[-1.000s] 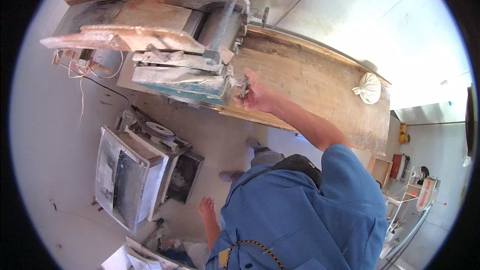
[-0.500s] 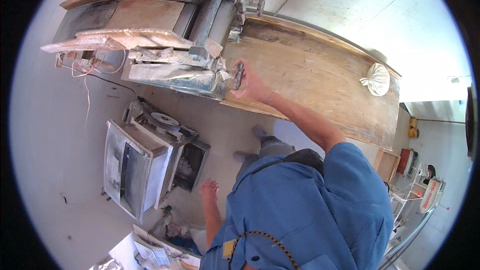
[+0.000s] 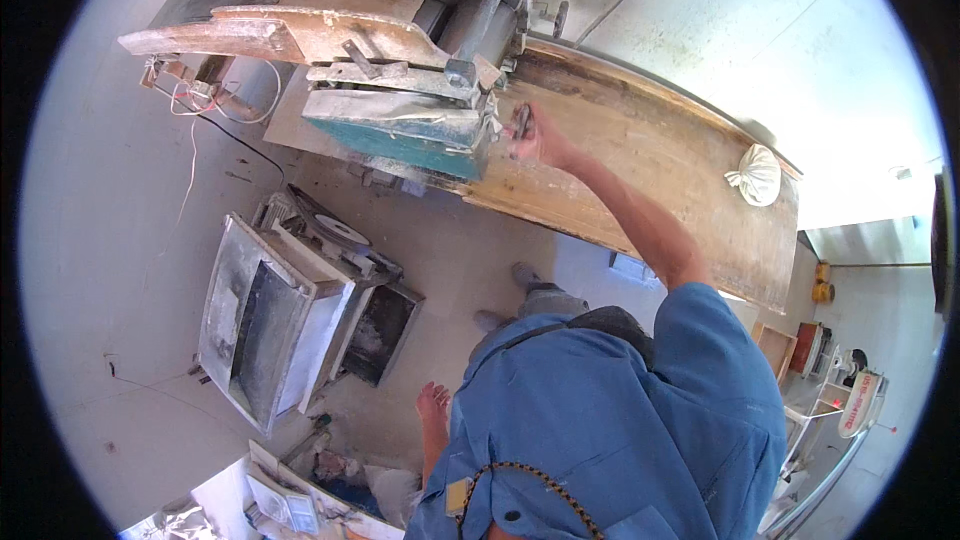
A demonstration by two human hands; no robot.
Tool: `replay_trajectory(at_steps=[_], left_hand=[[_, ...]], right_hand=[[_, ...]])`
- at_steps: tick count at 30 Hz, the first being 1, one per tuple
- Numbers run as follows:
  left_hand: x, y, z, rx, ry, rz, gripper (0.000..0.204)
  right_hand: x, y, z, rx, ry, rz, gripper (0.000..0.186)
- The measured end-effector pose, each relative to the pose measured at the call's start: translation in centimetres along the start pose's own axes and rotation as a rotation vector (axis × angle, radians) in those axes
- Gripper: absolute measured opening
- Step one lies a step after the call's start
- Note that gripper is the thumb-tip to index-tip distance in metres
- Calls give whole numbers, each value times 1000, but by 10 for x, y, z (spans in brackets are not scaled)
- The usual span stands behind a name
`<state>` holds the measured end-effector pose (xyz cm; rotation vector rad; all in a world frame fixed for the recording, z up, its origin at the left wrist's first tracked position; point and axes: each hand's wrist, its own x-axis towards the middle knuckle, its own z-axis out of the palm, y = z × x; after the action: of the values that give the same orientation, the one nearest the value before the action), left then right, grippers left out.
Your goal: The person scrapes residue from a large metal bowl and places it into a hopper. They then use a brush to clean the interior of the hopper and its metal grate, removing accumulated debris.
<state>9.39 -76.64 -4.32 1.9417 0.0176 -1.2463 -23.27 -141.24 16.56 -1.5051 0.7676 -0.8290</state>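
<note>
My right hand (image 3: 545, 143) is closed around a dark handle (image 3: 523, 121) at the near side of a flour-dusted roller machine (image 3: 400, 130). The machine has metal rollers (image 3: 478, 28), a teal side panel and worn wooden guide boards (image 3: 330, 32). A similar dark handle (image 3: 561, 19) stands on its far side. My right arm stretches over a long wooden worktable (image 3: 640, 150) that runs right from the machine. My left hand (image 3: 433, 406) hangs low beside my body with its fingers loosely apart and nothing in it.
A tied white cloth bag (image 3: 755, 176) sits at the table's right end. On the floor to the left stands a boxy metal machine (image 3: 270, 320) with a pulley wheel (image 3: 340, 230). Loose wires (image 3: 205, 100) hang under the roller machine. A shelf rack (image 3: 825, 405) is at the right.
The view has shifted, so the roller machine sits further right and shows more of its teal panel. My right hand stays on the handle, which looks turned slightly. My left hand still hangs low.
</note>
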Motion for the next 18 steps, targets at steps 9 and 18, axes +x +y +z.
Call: replay_trajectory(at_steps=[9,18], left_hand=[[30,17,-47,-154,32,-130,42],[38,52,-25,-221,96,-214,40]], right_hand=[[-26,-38,2,-1098,38,-573,89],[-30,-31,-8,604,179,804,106]])
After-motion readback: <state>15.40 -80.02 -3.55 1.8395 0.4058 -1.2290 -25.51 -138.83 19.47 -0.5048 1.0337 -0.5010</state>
